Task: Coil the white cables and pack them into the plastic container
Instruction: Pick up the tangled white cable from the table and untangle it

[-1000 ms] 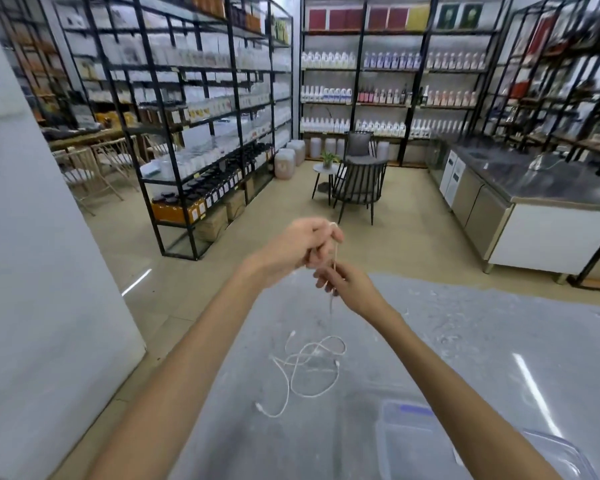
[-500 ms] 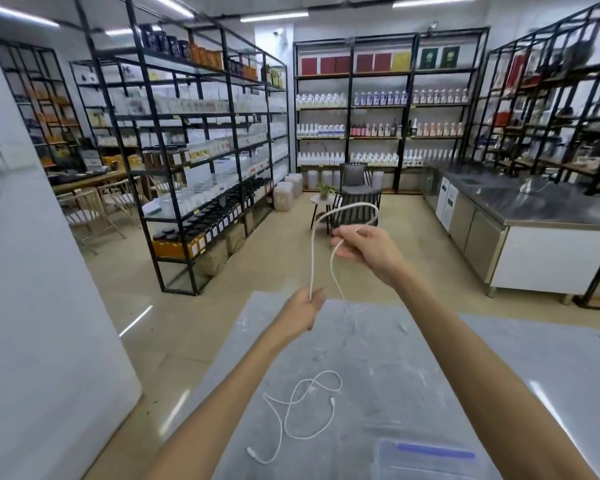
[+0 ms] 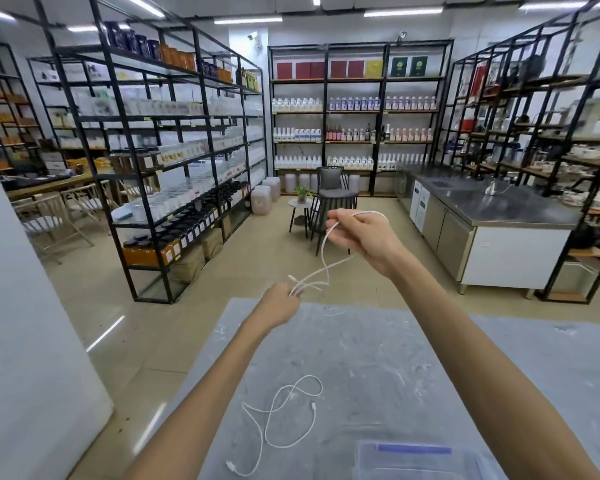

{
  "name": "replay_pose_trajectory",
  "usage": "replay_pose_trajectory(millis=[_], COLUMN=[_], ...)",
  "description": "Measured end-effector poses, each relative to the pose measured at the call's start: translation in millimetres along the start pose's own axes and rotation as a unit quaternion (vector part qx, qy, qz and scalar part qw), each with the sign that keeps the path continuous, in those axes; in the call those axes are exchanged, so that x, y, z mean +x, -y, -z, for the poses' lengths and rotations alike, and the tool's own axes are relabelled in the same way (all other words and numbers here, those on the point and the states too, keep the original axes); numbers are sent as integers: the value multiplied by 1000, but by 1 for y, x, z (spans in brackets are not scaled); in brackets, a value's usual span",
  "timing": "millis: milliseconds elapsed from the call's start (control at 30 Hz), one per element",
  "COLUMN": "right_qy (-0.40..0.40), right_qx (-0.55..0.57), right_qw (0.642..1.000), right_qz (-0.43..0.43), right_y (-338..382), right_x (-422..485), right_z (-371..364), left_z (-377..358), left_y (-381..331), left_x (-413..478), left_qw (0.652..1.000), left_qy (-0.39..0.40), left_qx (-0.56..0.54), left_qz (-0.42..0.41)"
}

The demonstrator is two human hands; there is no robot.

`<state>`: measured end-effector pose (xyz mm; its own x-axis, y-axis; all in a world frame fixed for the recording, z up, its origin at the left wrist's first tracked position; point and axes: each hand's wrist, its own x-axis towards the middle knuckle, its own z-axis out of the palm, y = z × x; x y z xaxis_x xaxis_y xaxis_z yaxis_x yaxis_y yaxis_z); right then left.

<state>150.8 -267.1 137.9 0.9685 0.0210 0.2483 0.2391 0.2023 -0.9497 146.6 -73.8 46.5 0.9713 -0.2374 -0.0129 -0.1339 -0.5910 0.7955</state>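
A white cable [image 3: 323, 258] hangs in the air between my two hands, folded into loose loops. My right hand [image 3: 361, 235] is raised above the table's far edge and grips the upper loop. Lower and to the left, my left hand [image 3: 280, 304] pinches the gathered strands at the bottom. A second white cable [image 3: 284, 415] lies loose and uncoiled on the grey table [image 3: 378, 358], between my forearms. The clear plastic container [image 3: 416, 462] with a blue strip sits at the near edge, partly cut off by the frame and by my right arm.
Black metal shelving [image 3: 160, 161] full of bottles and jars stands left and at the back. A steel counter [image 3: 492, 209] runs along the right. A dark chair [image 3: 331, 202] and a small round table [image 3: 300, 206] stand on the floor beyond the table.
The view has tilted up. My right hand has moved further right and away from my left, drawing the cable into longer loops. My left hand now holds several strands together.
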Motion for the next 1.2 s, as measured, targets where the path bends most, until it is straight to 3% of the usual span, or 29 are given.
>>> replay_pose_trajectory(millis=[100, 267, 367, 467, 567, 667, 800, 967, 1067, 1133, 1200], right_qy=[25, 45, 103, 138, 62, 56, 7, 7, 25, 38, 63], right_qx=[-48, -21, -26, -61, -59, -43, -164, -295, -416, -416, -355], right_qw=[999, 998, 993, 988, 985, 991, 984, 955, 909, 909, 931], right_qz=[-6, -45, -58, 39, 148, 114, 66, 17, 9, 5, -59], right_y=[-4, -2, 1, -14, -54, -90, -141, -204, -230, -236, -238], right_x=[1, 5, -1, -19, -45, -64, -75, -85, -90, -92, -93], right_z=[-13, -22, -24, -21, -23, -34, -27, -2, 13, 20, 27], left_z=[4, 0, -5, 2, 9, 6, 15, 33, 39, 43, 49], left_y=[-29, -36, -33, -38, -45, -58, -70, -87, -96, -101, -105], left_x=[0, 0, -4, -8, -11, -17, -24, -39, -47, -51, -54], left_qw=[988, 956, 940, 918, 909, 929, 932, 925, 919, 908, 896], left_qy=[-16, -127, -172, -197, -187, -138, -135, -152, -155, -172, -186], left_qx=[-149, -260, -281, -320, -339, -300, -282, -289, -299, -315, -337], left_qz=[-27, -45, -84, -126, -156, -167, -186, -195, -207, -214, -221])
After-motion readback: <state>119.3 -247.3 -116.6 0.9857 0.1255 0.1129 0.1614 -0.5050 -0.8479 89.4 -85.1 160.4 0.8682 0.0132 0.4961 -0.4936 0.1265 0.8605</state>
